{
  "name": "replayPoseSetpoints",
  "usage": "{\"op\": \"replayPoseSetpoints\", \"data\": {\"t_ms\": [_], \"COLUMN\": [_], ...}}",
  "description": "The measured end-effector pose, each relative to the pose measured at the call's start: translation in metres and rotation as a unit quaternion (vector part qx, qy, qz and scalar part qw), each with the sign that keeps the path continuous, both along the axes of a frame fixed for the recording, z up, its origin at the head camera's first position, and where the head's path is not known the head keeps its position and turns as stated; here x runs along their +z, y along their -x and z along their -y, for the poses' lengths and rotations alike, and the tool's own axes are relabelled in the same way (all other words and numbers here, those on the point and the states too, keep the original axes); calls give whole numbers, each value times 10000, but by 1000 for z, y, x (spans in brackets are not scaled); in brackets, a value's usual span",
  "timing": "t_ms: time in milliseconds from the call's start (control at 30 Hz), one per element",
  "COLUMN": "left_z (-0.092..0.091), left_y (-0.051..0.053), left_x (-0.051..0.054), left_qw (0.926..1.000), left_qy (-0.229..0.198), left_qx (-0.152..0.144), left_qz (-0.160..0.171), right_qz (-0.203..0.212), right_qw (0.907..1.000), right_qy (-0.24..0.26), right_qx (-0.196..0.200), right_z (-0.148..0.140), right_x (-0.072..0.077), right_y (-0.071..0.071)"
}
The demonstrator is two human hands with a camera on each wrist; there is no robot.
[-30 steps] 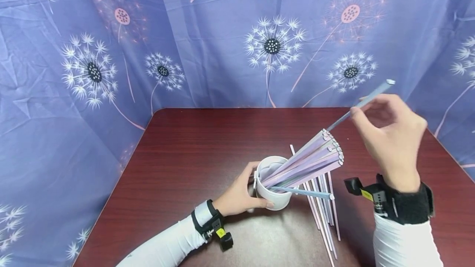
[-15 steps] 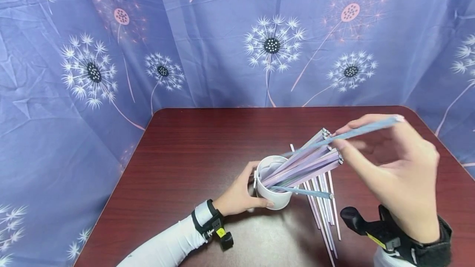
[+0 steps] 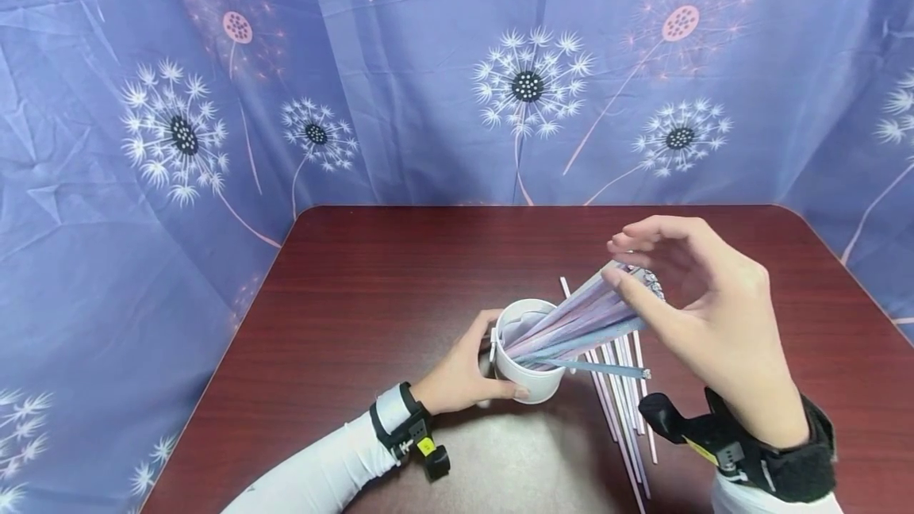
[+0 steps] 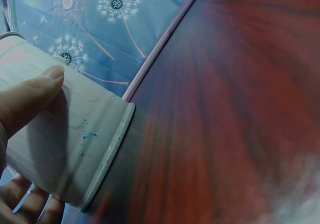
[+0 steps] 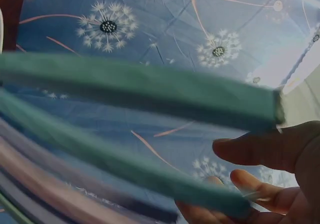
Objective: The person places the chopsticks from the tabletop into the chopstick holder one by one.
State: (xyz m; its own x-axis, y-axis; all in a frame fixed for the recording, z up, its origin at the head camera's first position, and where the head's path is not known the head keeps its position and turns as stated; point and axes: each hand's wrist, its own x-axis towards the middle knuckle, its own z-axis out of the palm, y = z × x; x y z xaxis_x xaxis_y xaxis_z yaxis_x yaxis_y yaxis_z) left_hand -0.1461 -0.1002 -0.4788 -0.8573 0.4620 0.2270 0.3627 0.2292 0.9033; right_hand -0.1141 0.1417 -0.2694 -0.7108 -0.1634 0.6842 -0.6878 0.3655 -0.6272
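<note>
My left hand (image 3: 464, 371) grips the white cup (image 3: 530, 385) by its side; in the left wrist view the thumb (image 4: 47, 81) presses the cup wall (image 4: 85, 124). A bundle of pastel sticks (image 3: 571, 320) with shiny ends leans out of the cup to the right. Below the bundle, one blue stick (image 3: 610, 369) points right, apart from it. My right hand (image 3: 721, 308) is at the bundle's outer end, thumb and fingers spread apart. In the right wrist view, blue-green sticks (image 5: 135, 84) end beside that hand (image 5: 295, 164); whether it touches one is unclear.
Several thin loose sticks (image 3: 630, 435) lie on the dark red table (image 3: 400, 260) to the right of the cup, partly under the bundle. A blue dandelion-print cloth (image 3: 428, 101) hangs behind and beside the table.
My right hand has moved down and left, and the blue stick it pinched now lies with the bundle in the cup. Its fingers have parted. My left hand and the cup have stayed put.
</note>
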Motion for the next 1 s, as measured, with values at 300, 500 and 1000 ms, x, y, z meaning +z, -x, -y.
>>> {"op": "replayPoseSetpoints", "data": {"t_ms": [300,500,1000], "left_z": [1,1,0], "left_y": [0,1,0], "left_x": [1,0,-1], "left_qw": [10000,10000,9999], "left_qy": [31,61,-110], "left_qx": [18,12,-30], "left_qz": [-29,-49,45], "right_qz": [-104,222,1588], "right_qw": [9954,9817,9367], "right_qy": [456,370,-2254], "right_qx": [-841,-1856,-2160], "right_z": [-19,-43,-80], "right_x": [1,-18,-85], "right_y": [13,45,115]}}
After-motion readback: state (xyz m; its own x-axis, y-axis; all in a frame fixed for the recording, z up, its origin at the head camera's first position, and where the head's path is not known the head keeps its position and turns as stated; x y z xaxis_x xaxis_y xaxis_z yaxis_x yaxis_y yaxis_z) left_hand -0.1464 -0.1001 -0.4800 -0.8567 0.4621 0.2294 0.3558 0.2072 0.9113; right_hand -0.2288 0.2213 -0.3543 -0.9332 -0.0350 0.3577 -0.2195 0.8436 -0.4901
